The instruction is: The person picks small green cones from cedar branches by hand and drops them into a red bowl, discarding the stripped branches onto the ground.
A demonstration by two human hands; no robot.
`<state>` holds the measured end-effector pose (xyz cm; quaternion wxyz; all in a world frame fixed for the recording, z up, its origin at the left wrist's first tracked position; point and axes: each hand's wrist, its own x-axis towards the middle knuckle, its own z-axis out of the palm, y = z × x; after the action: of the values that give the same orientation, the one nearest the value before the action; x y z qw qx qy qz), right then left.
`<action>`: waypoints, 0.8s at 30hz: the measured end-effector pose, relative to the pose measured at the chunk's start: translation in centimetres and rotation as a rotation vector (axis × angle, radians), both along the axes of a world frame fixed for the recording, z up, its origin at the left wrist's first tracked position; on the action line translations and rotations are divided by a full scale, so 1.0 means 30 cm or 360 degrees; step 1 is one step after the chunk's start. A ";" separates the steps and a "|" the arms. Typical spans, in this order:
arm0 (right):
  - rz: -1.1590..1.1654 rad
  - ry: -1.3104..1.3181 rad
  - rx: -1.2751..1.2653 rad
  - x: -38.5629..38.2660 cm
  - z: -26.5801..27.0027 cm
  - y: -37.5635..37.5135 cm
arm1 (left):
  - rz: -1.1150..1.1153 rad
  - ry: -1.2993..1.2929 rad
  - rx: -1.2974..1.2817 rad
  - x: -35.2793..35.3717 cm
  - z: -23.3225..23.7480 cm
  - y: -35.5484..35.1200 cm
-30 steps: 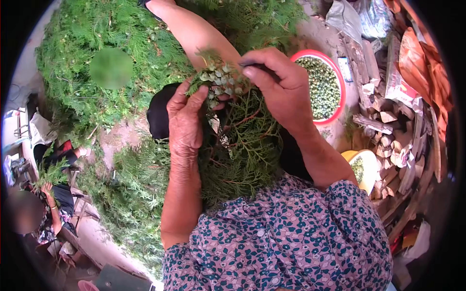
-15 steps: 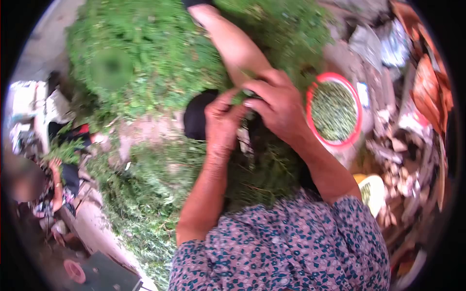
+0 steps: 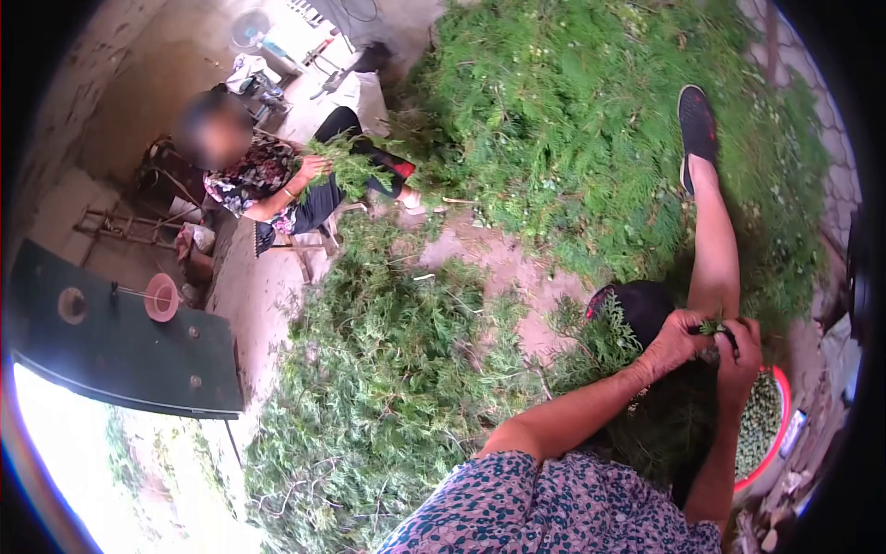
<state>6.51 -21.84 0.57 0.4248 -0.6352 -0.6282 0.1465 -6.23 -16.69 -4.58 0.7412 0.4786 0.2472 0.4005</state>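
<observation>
My left hand (image 3: 673,341) and my right hand (image 3: 741,354) meet at the right of the view, above my lap. Between their fingertips is a small green leafy sprig (image 3: 710,326), pinched from both sides. The fingers partly cover it, so its full shape is hidden. Close below my right forearm stands a basin with a red rim (image 3: 786,404), holding many small green cones or berries (image 3: 755,432). A dark rounded shoe tip or knee covering (image 3: 637,309) lies just beyond my left hand, with a feathery evergreen branch (image 3: 609,337) beside it.
A large heap of evergreen cuttings (image 3: 591,120) spreads ahead, around my outstretched leg (image 3: 715,240). Another heap (image 3: 378,397) lies at my left. A seated person (image 3: 268,185) holds a green branch (image 3: 349,168). A dark green panel (image 3: 120,342) stands at far left.
The view has swung left, so my hands and the basin appear farther right and the seated person shows more fully. Both hands stay together at the sprig.
</observation>
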 end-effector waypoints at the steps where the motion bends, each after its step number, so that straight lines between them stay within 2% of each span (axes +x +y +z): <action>1: 0.0007 -0.0004 0.0011 0.001 -0.001 -0.001 | 0.0039 0.0048 0.0072 0.002 -0.003 -0.002; 3: 0.0000 0.0078 -0.0024 0.008 -0.006 -0.001 | 0.0081 0.0092 0.0147 -0.007 0.015 0.003; 5: -0.0015 0.0041 0.0005 -0.007 0.001 -0.004 | 0.0074 0.0337 0.0256 -0.011 0.019 0.005; 8: -0.0066 -0.0006 0.0057 -0.012 -0.006 -0.005 | 0.0243 0.0197 0.0285 0.005 0.016 -0.006; 14: -0.0172 -0.0029 0.0130 -0.016 -0.032 -0.011 | 0.0263 0.0281 0.0335 0.019 -0.002 -0.005; 17: -0.0207 0.0009 0.0124 -0.017 -0.044 -0.010 | 0.0206 0.0223 0.0187 0.015 0.012 -0.005; 21: -0.0221 0.0096 0.0054 -0.007 -0.041 -0.007 | 0.0205 0.0196 0.0236 0.012 0.022 0.005; 24: -0.0186 0.0075 0.0063 0.004 -0.037 -0.006 | 0.0087 0.0402 0.0266 0.012 0.005 0.016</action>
<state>6.61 -22.02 -0.55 0.4597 -0.6586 -0.5827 0.1237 -5.85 -16.22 -4.42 0.6505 0.5784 0.3173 0.3764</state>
